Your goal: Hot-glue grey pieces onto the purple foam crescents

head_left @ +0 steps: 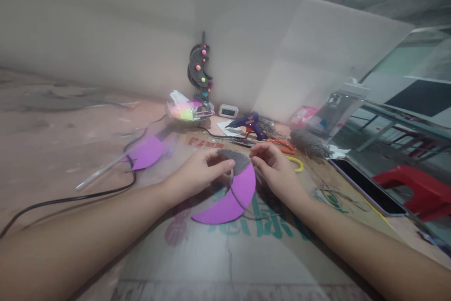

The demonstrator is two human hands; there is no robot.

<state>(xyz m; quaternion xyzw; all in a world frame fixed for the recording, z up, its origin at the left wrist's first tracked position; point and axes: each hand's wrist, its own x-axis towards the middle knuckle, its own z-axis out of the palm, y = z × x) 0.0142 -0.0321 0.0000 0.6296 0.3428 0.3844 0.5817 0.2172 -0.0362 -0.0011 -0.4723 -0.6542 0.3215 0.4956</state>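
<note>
A purple crescent cutout [243, 188] is held above the cardboard, its upper end covered in wound grey yarn [239, 160]. My left hand [207, 169] grips that wrapped end, thumb on the front face and fingers behind. At the crescent's right edge, where the winding stops, my right hand [269, 165] is closed in a pinch on the grey yarn; the strand between its fingertips is barely visible. A loose length of yarn crosses the purple face and trails right, under my right forearm.
Behind are a blue glue gun [246, 123], orange-handled scissors [282, 145], a small white clock [228, 111] and a dish of supplies [186, 115]. Purple cutouts [146, 153] and a black cable [88, 195] lie left. A phone [366, 186] and yarn ball [310, 143] lie right.
</note>
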